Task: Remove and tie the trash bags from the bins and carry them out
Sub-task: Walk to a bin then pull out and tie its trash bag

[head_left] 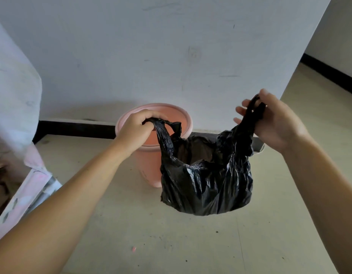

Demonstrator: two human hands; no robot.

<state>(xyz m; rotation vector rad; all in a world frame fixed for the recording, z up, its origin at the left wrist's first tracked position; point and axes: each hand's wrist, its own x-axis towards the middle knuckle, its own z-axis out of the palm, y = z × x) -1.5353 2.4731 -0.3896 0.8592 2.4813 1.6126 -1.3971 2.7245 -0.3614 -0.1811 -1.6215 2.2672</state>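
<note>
So both hands, left hand and right hand, are gripping the crinkly black plastic trash bag's handles, already out of the round pink plastic bin; knotting comes next.

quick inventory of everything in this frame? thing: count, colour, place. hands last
trash bag: 1, black, out of the bin, hanging above the floor at centre right, mouth open, not tied
bin: 1, pink, round, on the floor against the wall, behind and left of the bag, no liner seen inside
wall: 1, white, scuffed, behind the bin
baseboard: 1, black, along the foot of the wall
floor: 1, beige, with small specks of debris
fabric: 1, pale, draped at the left edge
left hand: 1, grips the bag's left handle, in front of the bin's rim
right hand: 1, holds the bag's right handle, raised at right
</note>
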